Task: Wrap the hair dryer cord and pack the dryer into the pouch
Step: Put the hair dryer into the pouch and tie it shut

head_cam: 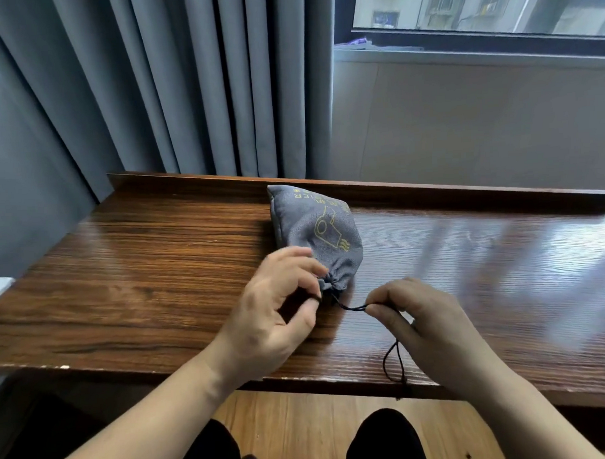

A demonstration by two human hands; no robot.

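Note:
A grey fabric pouch point(316, 230) with a yellow hair-dryer print lies bulging on the wooden desk point(141, 269), its mouth gathered tight toward me. The hair dryer itself is hidden, and its cord too. My left hand point(280, 312) rests at the puckered neck of the pouch, thumb and fingertips touching the gathered cloth. My right hand point(431, 328) pinches the black drawstring point(352, 308), which runs taut from the pouch mouth to my fingers. The drawstring's loose loop hangs below that hand over the desk's front edge.
The desk has a raised back ledge point(430, 190) close behind the pouch. Grey curtains point(186, 89) hang behind the desk, beside a window. Wooden floor and my dark shoes point(384, 439) show beneath the front edge.

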